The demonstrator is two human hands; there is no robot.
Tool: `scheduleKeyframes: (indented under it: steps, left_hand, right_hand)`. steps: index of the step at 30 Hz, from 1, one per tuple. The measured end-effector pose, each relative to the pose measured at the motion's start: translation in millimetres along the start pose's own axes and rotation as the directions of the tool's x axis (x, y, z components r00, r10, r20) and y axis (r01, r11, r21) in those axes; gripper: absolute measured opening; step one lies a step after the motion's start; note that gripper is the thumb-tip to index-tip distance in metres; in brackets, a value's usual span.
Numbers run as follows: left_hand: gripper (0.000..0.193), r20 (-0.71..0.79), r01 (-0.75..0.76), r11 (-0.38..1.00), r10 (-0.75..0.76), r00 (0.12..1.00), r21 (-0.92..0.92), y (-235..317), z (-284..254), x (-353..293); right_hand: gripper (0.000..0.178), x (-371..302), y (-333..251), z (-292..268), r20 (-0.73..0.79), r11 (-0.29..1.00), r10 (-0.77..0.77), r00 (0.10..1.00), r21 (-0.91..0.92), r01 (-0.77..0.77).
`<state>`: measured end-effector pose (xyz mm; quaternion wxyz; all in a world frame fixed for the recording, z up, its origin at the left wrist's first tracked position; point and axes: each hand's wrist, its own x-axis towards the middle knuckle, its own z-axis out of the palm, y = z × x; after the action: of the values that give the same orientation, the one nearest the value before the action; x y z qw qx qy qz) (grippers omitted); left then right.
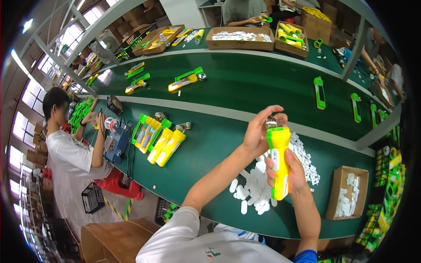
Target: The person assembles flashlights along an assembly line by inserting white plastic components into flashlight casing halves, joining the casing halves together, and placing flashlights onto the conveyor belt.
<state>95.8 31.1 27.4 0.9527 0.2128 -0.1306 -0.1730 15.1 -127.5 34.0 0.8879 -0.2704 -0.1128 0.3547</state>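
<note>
Head view: we look down on a long green workbench (228,144) that runs from lower right to upper left of the frame, with a raised green conveyor lane (245,83) behind it. Windows line the left edge, and grey steel posts cross the upper frame.

On the bench at centre left we see a row of yellow flashlight bodies (160,142) lying side by side. A heap of small white plastic parts (258,184) lies at lower centre, directly beneath our hands. A cardboard box (348,193) holding more white parts sits at lower right. Green-and-yellow flashlights (186,79) rest on the conveyor lane. A co-worker in a white shirt (72,153) is seated at the left edge. Another person (243,11) works at the top centre.

Our left forearm rises from the lower centre. Our left hand (258,131) is curled over the silver reflector head (272,122) at the top of the flashlight, fingers and thumb closed around it. Our right hand (291,173) grips the yellow flashlight (279,162) by its lower body, fingers wrapped from behind. The flashlight stands nearly upright at centre right of the frame, held above the white parts.
</note>
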Motion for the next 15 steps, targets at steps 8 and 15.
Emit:
scheduleKeyframes:
  steps: [8, 15]
  left_hand:
    - [0.013, -0.259, 0.001, 0.995, 0.025, 0.965, 0.099, -12, 13, 4]
    - [0.024, -0.214, -0.047, 0.995, 0.064, 0.975, 0.083, -1, -5, 5]
  right_hand:
    - [0.04, 5, -4, 5, -0.156, 0.997, -0.069, 0.985, -0.036, 0.064]
    - [0.036, 15, -14, 5, -0.197, 0.999, -0.002, 0.98, 0.039, 0.009]
